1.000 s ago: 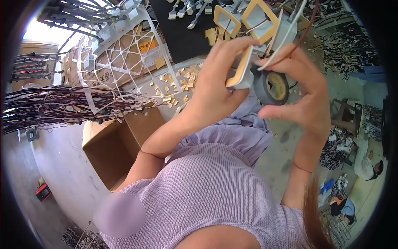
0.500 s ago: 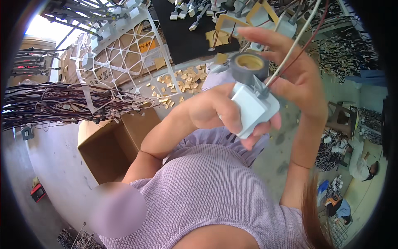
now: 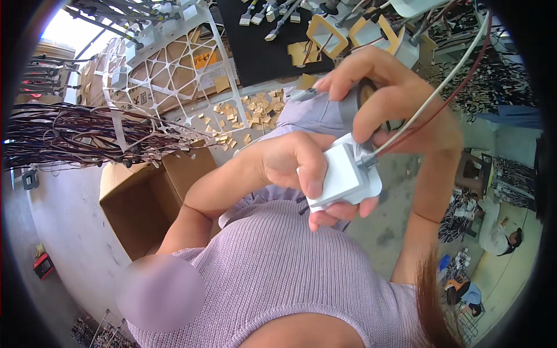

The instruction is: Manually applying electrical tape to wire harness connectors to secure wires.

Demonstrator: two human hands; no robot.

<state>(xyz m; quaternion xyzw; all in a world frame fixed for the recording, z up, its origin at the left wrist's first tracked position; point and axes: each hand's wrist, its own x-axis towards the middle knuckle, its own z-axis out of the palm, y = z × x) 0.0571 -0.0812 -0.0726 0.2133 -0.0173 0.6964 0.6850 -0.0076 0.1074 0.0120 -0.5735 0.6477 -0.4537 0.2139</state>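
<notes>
My left hand point(image 3: 293, 162) grips a white square plastic housing point(image 3: 341, 174) at chest height, thumb on its face and fingers beneath. A white wire point(image 3: 441, 87) and a dark red wire leave its right side, where grey tape point(image 3: 365, 158) wraps their base. Just above, my right hand point(image 3: 400, 101) is closed around a roll of grey tape point(image 3: 349, 113), partly hidden by the fingers. The thumb of that hand comes down close to the housing's upper edge, by the tape; whether it touches is hard to tell.
An open cardboard box point(image 3: 139, 211) stands at the left below a thick bundle of dark wires point(image 3: 87, 136). Ahead are a white lattice rack point(image 3: 174, 75), scattered small tan pieces point(image 3: 261, 109) and a black work surface point(image 3: 255, 52) with connectors. Two people point(image 3: 496, 235) are far right.
My right hand has come down and left, its fingers closing over the tape roll. My left hand has lowered slightly with the housing, which has turned a little.
</notes>
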